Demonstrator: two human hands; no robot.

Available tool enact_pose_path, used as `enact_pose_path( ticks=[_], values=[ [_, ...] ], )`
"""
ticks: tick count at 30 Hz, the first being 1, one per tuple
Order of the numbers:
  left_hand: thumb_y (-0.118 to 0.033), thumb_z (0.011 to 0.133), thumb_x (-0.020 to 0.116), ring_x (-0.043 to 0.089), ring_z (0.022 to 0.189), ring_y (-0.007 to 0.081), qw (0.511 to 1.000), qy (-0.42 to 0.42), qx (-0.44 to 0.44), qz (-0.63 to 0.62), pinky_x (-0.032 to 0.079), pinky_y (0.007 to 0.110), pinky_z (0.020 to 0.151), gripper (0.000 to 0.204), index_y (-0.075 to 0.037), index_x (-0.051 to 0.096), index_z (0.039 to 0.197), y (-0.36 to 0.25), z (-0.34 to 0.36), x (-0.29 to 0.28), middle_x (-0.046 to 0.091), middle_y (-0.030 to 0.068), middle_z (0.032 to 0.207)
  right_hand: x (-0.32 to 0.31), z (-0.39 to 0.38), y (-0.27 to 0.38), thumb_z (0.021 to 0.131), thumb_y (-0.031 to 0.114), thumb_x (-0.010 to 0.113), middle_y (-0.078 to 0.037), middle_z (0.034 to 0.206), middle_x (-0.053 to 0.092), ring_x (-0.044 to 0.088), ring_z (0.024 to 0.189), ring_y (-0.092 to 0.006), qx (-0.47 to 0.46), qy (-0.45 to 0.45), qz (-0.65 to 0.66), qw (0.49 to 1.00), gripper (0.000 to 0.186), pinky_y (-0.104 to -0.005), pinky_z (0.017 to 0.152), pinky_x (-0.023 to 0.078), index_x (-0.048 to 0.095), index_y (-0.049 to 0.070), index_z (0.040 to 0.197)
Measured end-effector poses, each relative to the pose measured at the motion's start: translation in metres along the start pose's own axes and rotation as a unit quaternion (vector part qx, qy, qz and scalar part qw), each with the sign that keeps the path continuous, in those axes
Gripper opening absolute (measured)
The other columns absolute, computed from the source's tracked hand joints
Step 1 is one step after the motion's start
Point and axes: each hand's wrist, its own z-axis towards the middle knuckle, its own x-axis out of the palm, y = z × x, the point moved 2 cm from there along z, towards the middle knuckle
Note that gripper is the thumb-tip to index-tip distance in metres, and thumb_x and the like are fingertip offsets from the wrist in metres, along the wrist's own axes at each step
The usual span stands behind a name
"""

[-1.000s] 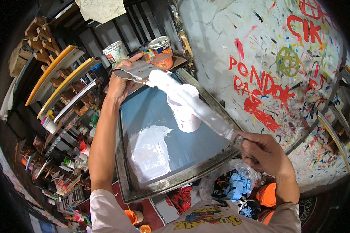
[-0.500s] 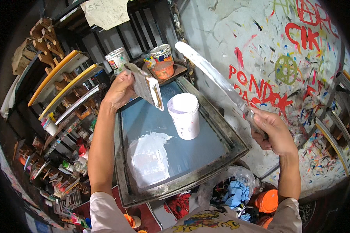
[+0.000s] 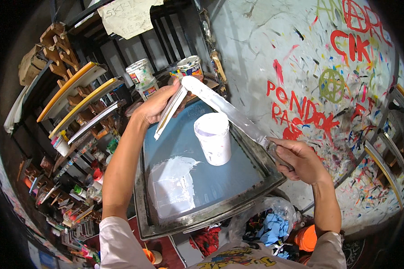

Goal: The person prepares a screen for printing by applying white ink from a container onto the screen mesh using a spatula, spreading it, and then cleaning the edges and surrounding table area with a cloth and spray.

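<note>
My left hand (image 3: pixel 159 104) is closed around a small flat squeegee (image 3: pixel 169 112), its edge smeared with white ink and tilted down to the left. In my right hand (image 3: pixel 303 160) is the handle of a long ink spatula (image 3: pixel 233 114), its blade coated in white. The spatula's tip meets the top of the squeegee beside my left fingers. Below them, a white plastic tub (image 3: pixel 214 143) stands on the blue-grey mesh of a framed printing screen (image 3: pixel 229 186). White ink (image 3: pixel 173 188) is spread over the mesh at the near left.
Paint cans (image 3: pixel 141 74) stand behind the screen. Racks of wooden-handled squeegees (image 3: pixel 72 92) line the left side. A paint-splattered wall (image 3: pixel 283 54) rises at the right. Below the screen are a plastic bag of cloth scraps (image 3: pixel 274 226) and an orange bucket (image 3: pixel 306 237).
The spatula has swung left and down until its tip reaches the squeegee. My left hand has moved right, turning the squeegee so its edge points down-left.
</note>
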Motion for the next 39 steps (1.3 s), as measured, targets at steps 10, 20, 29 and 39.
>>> enact_pose_path(
  ticks=[10, 20, 29, 39],
  values=[
    [-0.061, 0.099, 0.05, 0.064, 0.057, 0.0083, 0.999, -0.009, -0.019, -0.034, 0.054, 0.023, 0.046, 0.059, -0.004, 0.065, 0.103, 0.008, 0.005, -0.006, 0.067, 0.0045, 0.076, -0.002, -0.004, -0.013, 0.108, 0.021, 0.047, 0.0, 0.065, 0.048, 0.038, 0.05, -0.0067, -0.016, 0.023, 0.023, 0.999, 0.037, -0.0237, 0.043, 0.031, 0.056, 0.006, 0.141],
    [-0.048, 0.105, 0.046, 0.065, 0.109, 0.0208, 0.89, -0.275, 0.133, -0.338, 0.056, 0.04, 0.094, 0.053, -0.007, 0.049, 0.139, 0.004, -0.001, 0.021, 0.063, 0.0105, 0.127, 0.032, -0.01, -0.034, 0.108, 0.04, 0.043, 0.003, 0.067, 0.041, 0.032, 0.045, -0.0045, 0.016, -0.031, 0.267, 0.963, 0.042, -0.0205, 0.038, 0.023, 0.048, 0.021, 0.146],
    [-0.049, 0.104, 0.05, 0.053, 0.115, 0.0177, 0.774, -0.457, 0.431, -0.082, 0.042, 0.034, 0.103, 0.052, -0.002, 0.043, 0.124, -0.005, -0.02, 0.054, 0.056, 0.0133, 0.121, 0.088, 0.007, -0.014, 0.109, 0.041, 0.041, 0.007, 0.074, 0.038, 0.027, 0.049, -0.0011, 0.061, 0.157, 0.513, 0.842, 0.045, -0.0159, 0.04, 0.023, 0.041, 0.025, 0.151],
    [-0.049, 0.104, 0.05, 0.052, 0.107, 0.0171, 0.766, -0.492, 0.413, -0.004, 0.042, 0.033, 0.097, 0.052, -0.002, 0.043, 0.124, 0.008, -0.031, 0.053, 0.056, 0.0121, 0.116, 0.102, 0.007, 0.001, 0.109, 0.042, 0.038, 0.007, 0.073, 0.036, 0.025, 0.049, -0.0006, 0.064, 0.196, 0.525, 0.826, 0.048, -0.0162, 0.037, 0.021, 0.036, 0.024, 0.154]
  ],
)
